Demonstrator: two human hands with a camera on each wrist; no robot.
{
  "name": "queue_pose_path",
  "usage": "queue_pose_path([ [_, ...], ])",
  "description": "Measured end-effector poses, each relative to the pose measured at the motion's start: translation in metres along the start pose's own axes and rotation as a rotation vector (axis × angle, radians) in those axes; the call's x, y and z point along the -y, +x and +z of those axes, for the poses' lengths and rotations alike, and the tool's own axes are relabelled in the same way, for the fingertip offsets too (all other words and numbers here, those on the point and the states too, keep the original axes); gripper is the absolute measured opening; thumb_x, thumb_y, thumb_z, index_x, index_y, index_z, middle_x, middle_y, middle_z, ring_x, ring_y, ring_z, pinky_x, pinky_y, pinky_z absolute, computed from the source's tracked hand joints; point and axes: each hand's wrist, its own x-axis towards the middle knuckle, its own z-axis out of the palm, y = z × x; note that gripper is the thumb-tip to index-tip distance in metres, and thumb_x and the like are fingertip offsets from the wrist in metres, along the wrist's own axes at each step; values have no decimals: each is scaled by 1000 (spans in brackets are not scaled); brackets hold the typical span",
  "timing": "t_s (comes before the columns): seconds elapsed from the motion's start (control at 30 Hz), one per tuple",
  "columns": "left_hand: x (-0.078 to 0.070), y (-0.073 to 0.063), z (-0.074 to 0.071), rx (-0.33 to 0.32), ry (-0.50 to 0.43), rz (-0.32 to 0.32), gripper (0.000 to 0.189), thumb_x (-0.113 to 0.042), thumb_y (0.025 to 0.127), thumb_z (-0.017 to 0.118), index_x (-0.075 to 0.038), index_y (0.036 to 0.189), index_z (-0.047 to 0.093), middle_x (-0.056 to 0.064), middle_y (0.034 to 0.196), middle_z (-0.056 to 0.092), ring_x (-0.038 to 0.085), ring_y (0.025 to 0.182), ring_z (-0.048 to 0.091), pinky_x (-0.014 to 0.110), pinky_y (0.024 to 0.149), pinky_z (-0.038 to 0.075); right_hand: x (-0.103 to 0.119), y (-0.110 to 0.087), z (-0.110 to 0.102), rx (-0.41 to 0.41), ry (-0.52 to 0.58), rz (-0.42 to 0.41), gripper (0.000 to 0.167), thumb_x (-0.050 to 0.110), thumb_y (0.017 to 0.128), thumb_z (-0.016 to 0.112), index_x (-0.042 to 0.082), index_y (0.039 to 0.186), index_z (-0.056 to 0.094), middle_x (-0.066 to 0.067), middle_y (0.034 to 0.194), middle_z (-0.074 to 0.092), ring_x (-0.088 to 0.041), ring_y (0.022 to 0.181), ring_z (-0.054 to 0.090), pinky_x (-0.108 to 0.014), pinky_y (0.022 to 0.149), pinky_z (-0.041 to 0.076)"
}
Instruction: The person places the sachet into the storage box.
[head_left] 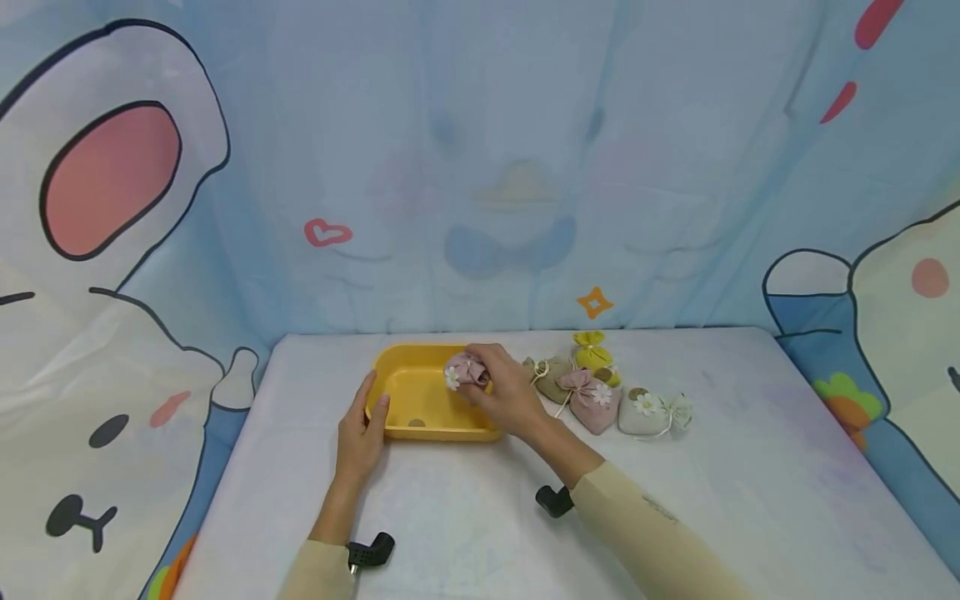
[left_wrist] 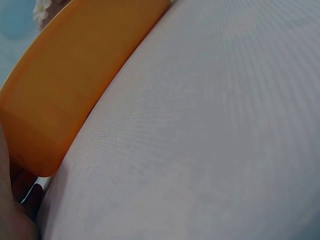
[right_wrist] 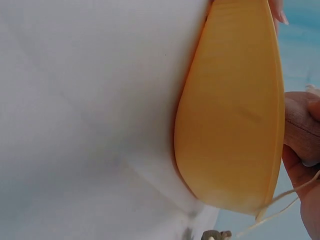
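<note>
A yellow plastic basin (head_left: 442, 435) sits on the white-covered table. My left hand (head_left: 360, 437) grips its left end, thumb at the front rim and fingers round the outer side; some of those fingers show behind the basin's wall (left_wrist: 75, 75) in the left wrist view. Over the basin's right part, my right hand (head_left: 510, 390) pinches a small pink drawstring pouch (head_left: 465, 369) with a white flower on it. In the right wrist view the pouch (right_wrist: 302, 125) appears beyond the rim, its thin cord hanging down past the basin's corner.
Right of the basin lie several more pouches close together: an olive-brown one (head_left: 555, 387), a yellow one (head_left: 592, 357), a pink one (head_left: 596, 406) and a pale grey one (head_left: 645, 421). A cartoon-printed blue curtain (head_left: 510, 125) hangs behind the table.
</note>
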Motion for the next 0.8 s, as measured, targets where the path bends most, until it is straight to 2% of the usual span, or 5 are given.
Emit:
queue_pose_path([
  [0.27, 1, 1, 1, -5, 7, -10, 54, -33, 109, 54, -21, 160, 43, 6, 162, 47, 26, 152, 41, 49, 126, 33, 7, 14, 17, 37, 13, -4, 54, 12, 92, 79, 6, 141, 59, -8, 137, 62, -22, 118, 61, -41, 100, 56],
  [0.4, 1, 1, 0, 4, 2, -17, 53, -34, 109, 54, -22, 160, 43, 6, 163, 46, 25, 153, 40, 48, 126, 33, 11, 19, 24, 60, 6, -15, 50, 12, 92, 79, 9, 139, 61, -7, 136, 63, -21, 121, 61, -41, 104, 55],
  [0.67, 2, 2, 0, -2, 16, -15, 53, -33, 109, 54, -21, 160, 43, 7, 162, 47, 27, 151, 42, 50, 125, 35, 18, 29, 34, 136, 0, -7, 41, 12, 96, 75, 15, 135, 62, -5, 137, 61, -19, 114, 61, -36, 103, 56],
  [0.8, 2, 1, 0, -5, 20, -16, 53, -32, 109, 54, -21, 160, 43, 6, 162, 47, 26, 151, 42, 50, 125, 35, 19, 36, 39, 143, -20, -42, 36, 13, 97, 74, 15, 132, 63, -4, 134, 63, -19, 115, 62, -35, 104, 56],
])
